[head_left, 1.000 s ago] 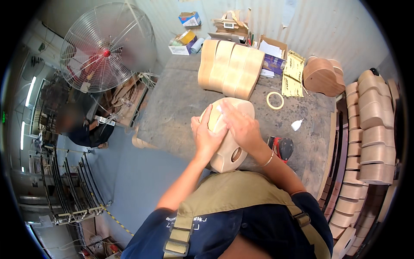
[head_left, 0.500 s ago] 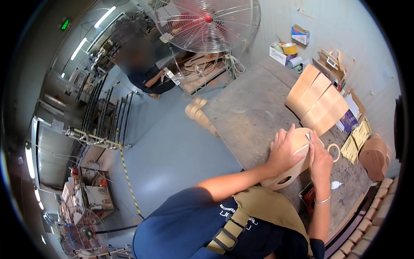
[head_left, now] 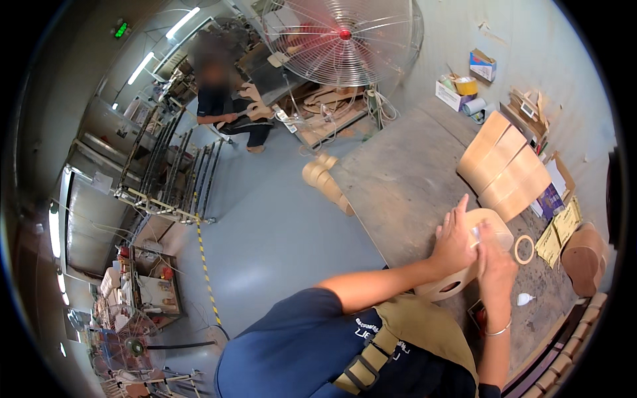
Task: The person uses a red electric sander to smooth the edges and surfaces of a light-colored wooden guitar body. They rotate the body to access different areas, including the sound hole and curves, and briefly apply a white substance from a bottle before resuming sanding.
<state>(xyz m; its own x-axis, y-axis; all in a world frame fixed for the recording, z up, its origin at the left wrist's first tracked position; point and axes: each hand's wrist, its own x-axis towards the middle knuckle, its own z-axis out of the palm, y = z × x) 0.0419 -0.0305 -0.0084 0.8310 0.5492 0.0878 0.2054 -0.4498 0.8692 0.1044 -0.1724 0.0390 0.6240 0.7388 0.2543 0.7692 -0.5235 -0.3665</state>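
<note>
— Where are your hands right now?

— Your left hand (head_left: pixel 453 240) lies flat and open, fingers spread, on top of the curved wooden body (head_left: pixel 464 275) at the right centre of the frame. Your right hand (head_left: pixel 494 262) is just beside it, fingers curled and pinching a small pale piece (head_left: pixel 475 231) against the same wood.

— And the wooden body itself?

— It rests on the grey worktable (head_left: pixel 398 186), near the table's lower edge, with a round hole in its side facing you.

— What sits around it?

— A tape ring (head_left: pixel 524 249) lies just to its right. Further up the table a stack of bent wood panels (head_left: pixel 504 166) stands. At the top of the frame a large fan (head_left: pixel 345 40) stands, and a seated person (head_left: pixel 225 109) works at upper left.
</note>
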